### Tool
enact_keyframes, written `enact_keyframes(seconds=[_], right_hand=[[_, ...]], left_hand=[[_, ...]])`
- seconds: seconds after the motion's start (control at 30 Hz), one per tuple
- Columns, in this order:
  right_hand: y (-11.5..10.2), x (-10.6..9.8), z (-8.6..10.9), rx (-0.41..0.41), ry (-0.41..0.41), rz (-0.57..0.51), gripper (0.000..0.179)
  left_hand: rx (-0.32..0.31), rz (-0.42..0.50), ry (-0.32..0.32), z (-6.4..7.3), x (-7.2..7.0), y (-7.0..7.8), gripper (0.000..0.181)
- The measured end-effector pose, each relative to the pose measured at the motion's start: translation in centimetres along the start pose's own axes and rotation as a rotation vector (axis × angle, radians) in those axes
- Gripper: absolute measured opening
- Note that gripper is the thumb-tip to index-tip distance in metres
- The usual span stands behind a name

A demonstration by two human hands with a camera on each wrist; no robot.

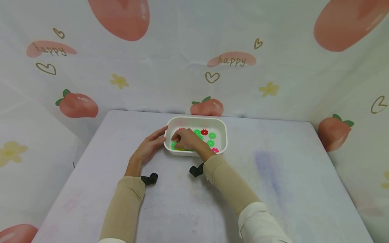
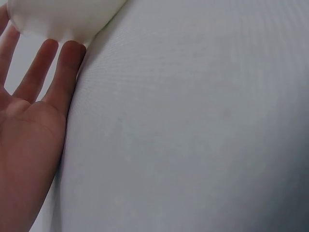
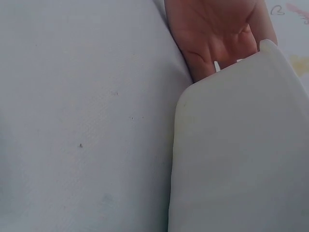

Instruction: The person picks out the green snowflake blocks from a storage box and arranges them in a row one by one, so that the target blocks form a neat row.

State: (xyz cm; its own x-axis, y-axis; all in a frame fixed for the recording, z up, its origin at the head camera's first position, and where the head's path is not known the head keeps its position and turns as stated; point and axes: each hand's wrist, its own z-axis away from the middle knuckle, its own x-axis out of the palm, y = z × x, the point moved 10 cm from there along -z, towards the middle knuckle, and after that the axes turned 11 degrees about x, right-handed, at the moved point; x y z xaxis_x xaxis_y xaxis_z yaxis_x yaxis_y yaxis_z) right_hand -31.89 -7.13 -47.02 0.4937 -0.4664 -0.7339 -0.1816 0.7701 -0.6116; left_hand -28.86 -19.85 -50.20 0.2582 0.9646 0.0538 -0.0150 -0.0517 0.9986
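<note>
A white plastic tub holds several small notched flower-shaped discs, among them a red disc, a green disc and a pink disc. My left hand has its fingers extended against the tub's left end; in the left wrist view the fingertips touch the tub's outer wall. My right hand reaches over the near rim into the left part of the tub. Its index finger and thumb are bent with a gap between them, beside a green disc. The near wall hides its fingertips in the right wrist view.
The tub stands on a pale cloth-covered table, near its back edge. Behind hangs a white backdrop printed with peaches, hearts and flowers. A black wrist camera sits at the left cuff, another black camera at the right.
</note>
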Motion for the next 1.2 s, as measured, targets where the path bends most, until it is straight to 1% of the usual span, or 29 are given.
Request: enact_keyframes(seconds=[0.17, 0.27, 0.4, 0.47, 0.63, 0.83, 1.07, 1.2], right_hand=[[0.3, -0.1, 0.1, 0.015, -0.010, -0.017, 0.019], [0.5, -0.3, 0.2, 0.008, -0.013, -0.025, 0.016], [0.8, -1.2, 0.6, 0.015, -0.013, -0.046, 0.016], [0.9, -1.8, 0.9, 0.025, -0.006, -0.061, 0.018], [1.2, -3.4, 1.5, 0.031, 0.024, -0.112, 0.022], [1.2, -5.3, 2.3, 0.001, 0.064, -0.200, 0.024], [2.0, -7.1, 3.2, -0.010, 0.143, -0.237, 0.018], [2.9, -8.0, 3.7, 0.002, 0.165, -0.250, 0.018]], left_hand=[[0.005, -0.002, -0.005, -0.1, 0.1, -0.2, 0.057], [0.007, 0.009, -0.010, -0.2, 0.1, -0.3, 0.057], [-0.001, 0.032, -0.004, -0.2, 0.1, -0.6, 0.057], [-0.003, 0.023, -0.003, -0.2, 0.1, -0.6, 0.058], [-0.019, -0.004, -0.003, 0.0, 0.0, -0.7, 0.057], [-0.029, 0.012, 0.014, 0.0, -0.1, -0.6, 0.057], [-0.039, 0.040, 0.029, -0.1, -0.3, -0.8, 0.058], [-0.043, 0.048, 0.031, -0.1, -0.4, -0.9, 0.057]])
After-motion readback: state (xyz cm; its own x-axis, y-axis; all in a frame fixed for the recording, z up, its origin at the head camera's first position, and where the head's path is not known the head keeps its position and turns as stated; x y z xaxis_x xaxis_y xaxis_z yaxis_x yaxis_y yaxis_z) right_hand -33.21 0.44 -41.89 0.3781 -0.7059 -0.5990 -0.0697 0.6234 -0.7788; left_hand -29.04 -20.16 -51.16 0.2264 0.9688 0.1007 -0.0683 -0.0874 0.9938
